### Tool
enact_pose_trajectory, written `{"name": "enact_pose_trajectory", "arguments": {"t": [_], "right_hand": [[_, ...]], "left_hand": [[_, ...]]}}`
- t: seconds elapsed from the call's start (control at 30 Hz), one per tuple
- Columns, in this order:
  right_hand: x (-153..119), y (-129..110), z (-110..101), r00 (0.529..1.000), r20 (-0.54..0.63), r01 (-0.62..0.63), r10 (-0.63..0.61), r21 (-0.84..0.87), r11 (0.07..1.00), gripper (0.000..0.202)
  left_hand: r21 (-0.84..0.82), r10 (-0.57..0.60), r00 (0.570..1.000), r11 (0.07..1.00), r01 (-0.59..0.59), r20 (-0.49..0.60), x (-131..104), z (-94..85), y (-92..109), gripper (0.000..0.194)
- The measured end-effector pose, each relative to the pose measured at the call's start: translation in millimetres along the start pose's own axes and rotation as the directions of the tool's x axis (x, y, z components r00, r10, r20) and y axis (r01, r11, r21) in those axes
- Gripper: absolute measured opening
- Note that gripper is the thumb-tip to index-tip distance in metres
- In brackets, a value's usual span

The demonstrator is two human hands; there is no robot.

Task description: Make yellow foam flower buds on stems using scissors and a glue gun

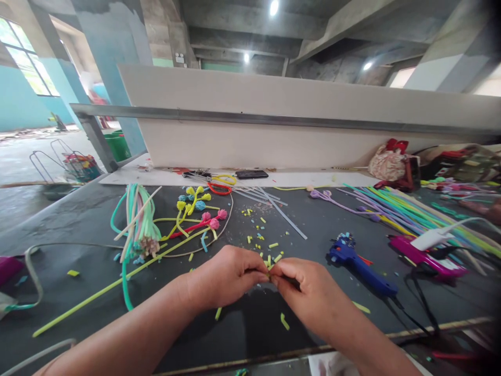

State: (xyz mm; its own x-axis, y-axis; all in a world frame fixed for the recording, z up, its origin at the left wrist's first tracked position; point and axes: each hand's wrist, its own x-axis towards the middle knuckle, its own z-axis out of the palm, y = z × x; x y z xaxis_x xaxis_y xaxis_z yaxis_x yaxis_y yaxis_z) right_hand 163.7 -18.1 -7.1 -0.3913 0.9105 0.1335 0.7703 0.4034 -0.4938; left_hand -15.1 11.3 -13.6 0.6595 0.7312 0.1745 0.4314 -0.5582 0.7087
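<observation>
My left hand [230,275] and my right hand [307,286] meet low over the dark table, thumbs and fingers closed in a pinch. Short yellow-green chenille stem pieces [269,260] stick up at their fingertips; the fingers hide much of what is gripped. More cut bits [258,236] lie scattered just beyond the hands, and a bent piece [284,321] rests in front of the right one. Left of my hands a long yellow-green stem [84,304] stretches across the table. To the right lies a blue glue gun [362,266].
A bundle of mint and pale stems [143,222] stands at left, beside finished-looking yellow, blue and pink buds on stems [191,203]. Clear sticks [284,214] and a black phone [251,174] lie farther back. A magenta device [426,257] with cables and colourful stems [395,206] occupy the right. A white panel [250,141] closes the back.
</observation>
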Motion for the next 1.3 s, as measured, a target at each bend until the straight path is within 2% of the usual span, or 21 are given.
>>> {"name": "enact_pose_trajectory", "arguments": {"t": [0.1,0.33,0.7,0.9,1.13,1.3], "right_hand": [[-1,-1,2,1.000,-0.015,0.005,-0.006,-0.037,0.999,0.021],[-2,4,-9,1.000,0.017,0.000,0.001,-0.026,1.000,0.019],[-3,3,-6,0.998,0.001,0.069,-0.069,-0.111,0.991,0.018],[-1,2,-5,0.997,0.045,0.071,-0.067,-0.096,0.993,0.021],[-2,1,-5,0.996,0.034,0.092,-0.087,-0.209,0.974,0.022],[-2,1,-4,0.991,0.041,0.137,-0.131,-0.254,0.957,0.022]], "left_hand": [[-0.021,-0.072,0.997,0.997,0.072,0.002,0,1.2,1,0.014],[-0.232,-0.225,0.974,0.946,0.226,0.033,-1,-6.0,4,0.012],[-0.166,-0.159,0.985,0.972,0.169,0.071,-1,-5.6,4,0.016],[-0.125,-0.131,0.990,0.983,0.136,0.045,-2,-3.3,4,0.014],[-0.309,-0.242,0.962,0.912,0.269,0.124,1,-0.8,1,0.017],[-0.358,-0.313,0.935,0.864,0.353,0.167,2,1.5,0,0.013]]}}
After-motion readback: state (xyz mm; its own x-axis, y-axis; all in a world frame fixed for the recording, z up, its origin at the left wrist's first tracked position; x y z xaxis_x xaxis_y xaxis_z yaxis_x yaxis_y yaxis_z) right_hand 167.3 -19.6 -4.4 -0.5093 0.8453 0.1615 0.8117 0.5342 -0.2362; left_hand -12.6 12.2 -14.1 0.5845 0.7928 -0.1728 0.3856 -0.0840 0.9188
